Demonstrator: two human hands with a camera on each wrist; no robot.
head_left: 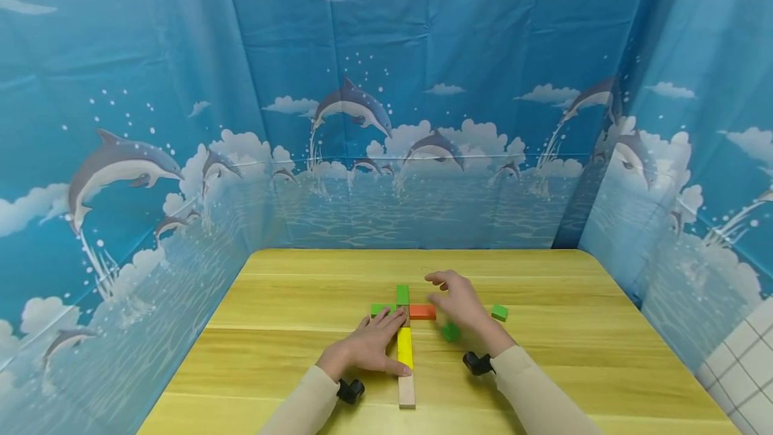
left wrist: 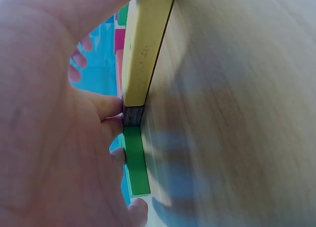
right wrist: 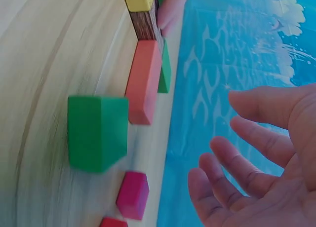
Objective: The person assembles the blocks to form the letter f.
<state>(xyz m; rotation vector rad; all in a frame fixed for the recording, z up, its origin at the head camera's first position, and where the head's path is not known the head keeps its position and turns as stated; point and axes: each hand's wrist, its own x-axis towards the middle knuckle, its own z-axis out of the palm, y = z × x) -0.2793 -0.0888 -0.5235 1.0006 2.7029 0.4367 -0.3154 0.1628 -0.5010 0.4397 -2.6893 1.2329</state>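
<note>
Several small blocks form a cross on the table: a green block on top, a green block at left, an orange-red block at right, a dark brown block in the middle, then a yellow block and a pale wood block below. My left hand rests along the row, fingertips at the brown block and thumb near where yellow meets pale wood. My right hand hovers right of the orange-red block, fingers apart, holding nothing. Below it is a blurred green block.
Another green block lies farther right on the wood-grain table. A magenta block and part of a red block show in the right wrist view. A blue dolphin-print curtain hangs behind the table.
</note>
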